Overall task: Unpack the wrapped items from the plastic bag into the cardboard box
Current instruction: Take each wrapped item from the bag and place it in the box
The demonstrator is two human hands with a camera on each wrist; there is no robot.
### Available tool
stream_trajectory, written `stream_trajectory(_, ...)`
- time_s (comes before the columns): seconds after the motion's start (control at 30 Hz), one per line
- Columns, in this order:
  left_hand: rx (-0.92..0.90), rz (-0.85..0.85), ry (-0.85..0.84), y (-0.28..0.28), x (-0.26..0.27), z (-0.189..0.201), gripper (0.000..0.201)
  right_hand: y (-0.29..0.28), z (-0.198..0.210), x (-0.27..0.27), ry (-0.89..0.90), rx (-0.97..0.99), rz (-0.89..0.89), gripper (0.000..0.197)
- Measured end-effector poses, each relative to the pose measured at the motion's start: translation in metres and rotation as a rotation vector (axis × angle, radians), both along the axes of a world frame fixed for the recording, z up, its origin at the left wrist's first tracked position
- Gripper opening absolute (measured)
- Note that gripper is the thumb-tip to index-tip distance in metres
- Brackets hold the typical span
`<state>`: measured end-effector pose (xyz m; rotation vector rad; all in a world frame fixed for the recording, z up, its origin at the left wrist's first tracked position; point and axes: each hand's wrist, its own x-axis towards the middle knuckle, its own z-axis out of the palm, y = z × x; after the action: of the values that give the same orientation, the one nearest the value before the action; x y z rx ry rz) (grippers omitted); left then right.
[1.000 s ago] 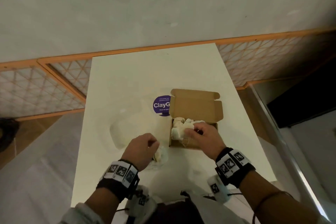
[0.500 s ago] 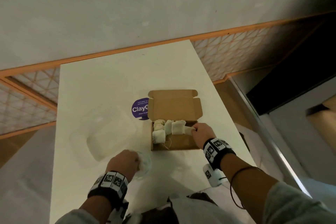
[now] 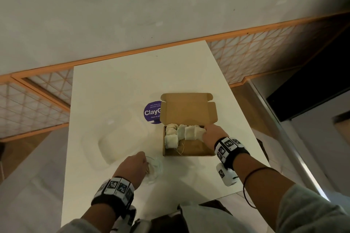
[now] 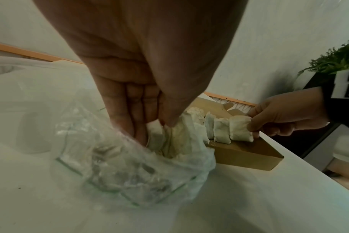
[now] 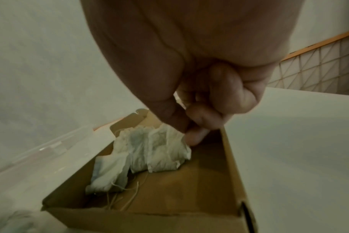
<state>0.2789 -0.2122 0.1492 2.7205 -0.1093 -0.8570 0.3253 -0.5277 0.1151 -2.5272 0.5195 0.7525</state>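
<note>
Left wrist view: your left hand (image 4: 149,88) pinches a wrapped item (image 4: 175,138) inside the plastic bag (image 4: 141,173); your right hand (image 3: 212,134) pinches the end packet (image 3: 198,132) in the cardboard box (image 3: 189,149). Risk: the bag drags along on the worktop (image 3: 113,85).

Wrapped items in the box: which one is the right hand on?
The rightmost wrapped item in the back row of the cardboard box. The right hand pinches its end; the other packets lie untouched to its left.
</note>
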Motion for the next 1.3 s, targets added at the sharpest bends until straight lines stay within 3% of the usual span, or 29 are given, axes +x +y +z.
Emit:
stream_trajectory(0.2, -0.076, 0.072, -0.009, -0.001, -0.003, 0.007, 0.024, 0.014, 0.010, -0.001, 0.044, 0.049, 0.109, 0.016)
stream_trajectory(0.3, -0.091, 0.099, -0.007, 0.000, -0.005, 0.009, 0.021, 0.026, 0.007, 0.000, 0.056, 0.066, 0.101, 0.028)
stream_trajectory(0.4, -0.100, 0.122, 0.008, 0.002, -0.008, 0.014, 0.012, 0.034, 0.000, 0.006, 0.044, 0.071, 0.079, 0.015)
stream_trajectory(0.5, -0.073, 0.129, 0.005, 0.006, -0.009, 0.016, 0.019, 0.031, -0.022, 0.012, 0.041, 0.055, 0.021, 0.031)
stream_trajectory(0.63, -0.112, 0.249, -0.056, 0.016, -0.011, 0.019, 0.026, 0.031, -0.017, 0.004, -0.062, 0.070, -0.086, 0.031)
stream_trajectory(0.8, -0.281, 0.357, -0.109, 0.021, -0.009, 0.037, 0.007, 0.038, 0.013, -0.008, -0.187, 0.091, -0.094, 0.023)
stream_trajectory(0.93, -0.515, 0.503, -0.060, 0.022, -0.007, 0.046, 0.007, 0.070, 0.046, -0.022, -0.274, 0.329, 0.051, 0.016)
stream_trajectory(1.1, -0.750, 0.639, 0.005, 0.012, -0.005, 0.062, 0.006, 0.112, 0.083, -0.033, -0.240, 0.689, 0.262, 0.028)
stream_trajectory(1.3, -0.921, 0.768, 0.125, 0.010, -0.004, 0.076, 0.011, 0.128, 0.097, -0.036, -0.239, 0.823, 0.331, 0.034)
